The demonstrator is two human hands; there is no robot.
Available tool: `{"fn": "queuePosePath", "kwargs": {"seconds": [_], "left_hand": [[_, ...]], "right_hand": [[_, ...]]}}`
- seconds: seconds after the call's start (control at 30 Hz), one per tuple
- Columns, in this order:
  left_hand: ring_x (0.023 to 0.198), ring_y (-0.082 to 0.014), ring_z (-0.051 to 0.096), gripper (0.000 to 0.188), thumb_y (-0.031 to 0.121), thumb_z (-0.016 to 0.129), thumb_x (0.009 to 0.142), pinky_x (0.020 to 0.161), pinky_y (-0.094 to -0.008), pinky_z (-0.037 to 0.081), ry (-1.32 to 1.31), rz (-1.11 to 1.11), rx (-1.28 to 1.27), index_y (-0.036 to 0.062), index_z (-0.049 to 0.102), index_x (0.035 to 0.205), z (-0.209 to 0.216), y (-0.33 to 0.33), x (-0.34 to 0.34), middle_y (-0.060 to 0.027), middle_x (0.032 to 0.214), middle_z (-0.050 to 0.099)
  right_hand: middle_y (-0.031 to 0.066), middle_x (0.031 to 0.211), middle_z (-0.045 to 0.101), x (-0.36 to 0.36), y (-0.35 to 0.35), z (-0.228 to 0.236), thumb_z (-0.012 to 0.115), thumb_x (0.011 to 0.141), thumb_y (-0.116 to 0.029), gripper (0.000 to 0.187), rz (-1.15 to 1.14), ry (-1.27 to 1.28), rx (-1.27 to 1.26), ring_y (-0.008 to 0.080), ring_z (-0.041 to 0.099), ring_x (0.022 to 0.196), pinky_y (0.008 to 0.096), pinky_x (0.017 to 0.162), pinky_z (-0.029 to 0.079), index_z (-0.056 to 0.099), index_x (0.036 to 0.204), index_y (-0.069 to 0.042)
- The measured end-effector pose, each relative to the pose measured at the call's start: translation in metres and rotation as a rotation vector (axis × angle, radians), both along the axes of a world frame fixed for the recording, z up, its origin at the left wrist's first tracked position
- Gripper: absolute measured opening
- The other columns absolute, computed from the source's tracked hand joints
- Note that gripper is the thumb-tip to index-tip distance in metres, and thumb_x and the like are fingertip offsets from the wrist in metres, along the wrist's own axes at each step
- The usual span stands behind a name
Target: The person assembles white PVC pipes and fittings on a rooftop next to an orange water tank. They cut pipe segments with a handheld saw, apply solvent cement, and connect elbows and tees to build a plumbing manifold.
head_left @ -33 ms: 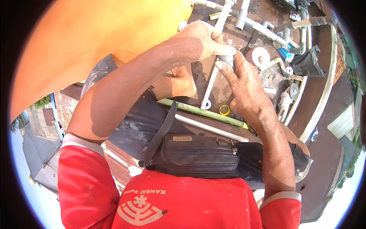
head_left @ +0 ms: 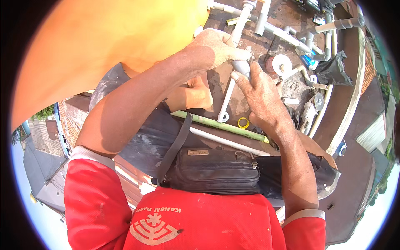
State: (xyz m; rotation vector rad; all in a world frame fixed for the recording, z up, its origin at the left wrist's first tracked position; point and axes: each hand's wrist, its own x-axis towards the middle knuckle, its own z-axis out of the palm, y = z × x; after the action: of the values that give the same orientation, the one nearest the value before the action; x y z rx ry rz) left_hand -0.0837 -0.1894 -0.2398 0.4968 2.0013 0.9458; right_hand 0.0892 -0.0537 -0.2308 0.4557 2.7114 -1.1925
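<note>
My left hand (head_left: 216, 48) closes around a white plastic pipe (head_left: 241, 29) just above a grey pipe fitting (head_left: 241, 66), its thumb stretched across the pipe. From the lower right, my right hand (head_left: 264, 93) grips that fitting between thumb and fingers. The fitting shows partly between the two hands. Below it a thinner white pipe (head_left: 226, 100) slants down toward a green pole (head_left: 225, 123); whether it joins the fitting is hidden. Near its lower end lie a white ring (head_left: 223, 117) and a yellow tape roll (head_left: 243, 122).
A large orange curved surface (head_left: 104, 54) fills the upper left. Joined pipes (head_left: 287, 35) lie ahead at right. Nearby are a red-and-white spool (head_left: 279, 66), a black plastic bag (head_left: 333, 73) and an angle grinder (head_left: 310, 111). A low wall (head_left: 346, 121) curves along the right.
Both hands have shifted slightly to the left in the picture, the left one also a little lower. More of the grey fitting shows between them.
</note>
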Motion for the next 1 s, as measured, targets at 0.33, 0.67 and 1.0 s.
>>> {"fn": "queuePosePath", "kwargs": {"seconds": [0.33, 0.67, 1.0], "left_hand": [[0.108, -0.0152, 0.069, 0.04, 0.03, 0.074, 0.106, 0.096, -0.035, 0.055, -0.449, 0.157, 0.218, 0.0007, 0.068, 0.132, -0.043, 0.001, 0.052, -0.0061, 0.118, 0.073], [0.114, -0.0468, 0.068, 0.045, 0.012, 0.074, 0.092, 0.099, -0.0546, 0.051, 0.703, -0.305, 0.327, 0.0024, 0.056, 0.132, -0.045, 0.004, 0.066, -0.0253, 0.115, 0.069], [0.108, -0.0434, 0.074, 0.047, 0.029, 0.082, 0.087, 0.094, -0.0467, 0.059, 0.197, -0.601, 0.042, -0.0035, 0.071, 0.119, -0.009, 0.01, 0.035, -0.0264, 0.112, 0.076]], "right_hand": [[0.0291, 0.115, 0.074, 0.007, -0.01, -0.04, 0.071, 0.103, -0.032, 0.054, -0.177, -0.045, -0.3, 0.0403, 0.073, 0.108, 0.0494, 0.095, 0.056, 0.054, 0.136, 0.007], [0.01, 0.151, 0.062, 0.019, 0.02, -0.016, 0.079, 0.1, -0.022, 0.038, -0.125, 0.17, -0.361, 0.0221, 0.068, 0.12, 0.0387, 0.098, 0.059, 0.072, 0.127, 0.004], [0.0173, 0.134, 0.073, 0.026, 0.043, -0.003, 0.071, 0.09, -0.015, 0.034, 0.26, 0.303, 0.263, 0.0379, 0.067, 0.127, 0.0503, 0.113, 0.047, 0.078, 0.122, -0.007]]}}
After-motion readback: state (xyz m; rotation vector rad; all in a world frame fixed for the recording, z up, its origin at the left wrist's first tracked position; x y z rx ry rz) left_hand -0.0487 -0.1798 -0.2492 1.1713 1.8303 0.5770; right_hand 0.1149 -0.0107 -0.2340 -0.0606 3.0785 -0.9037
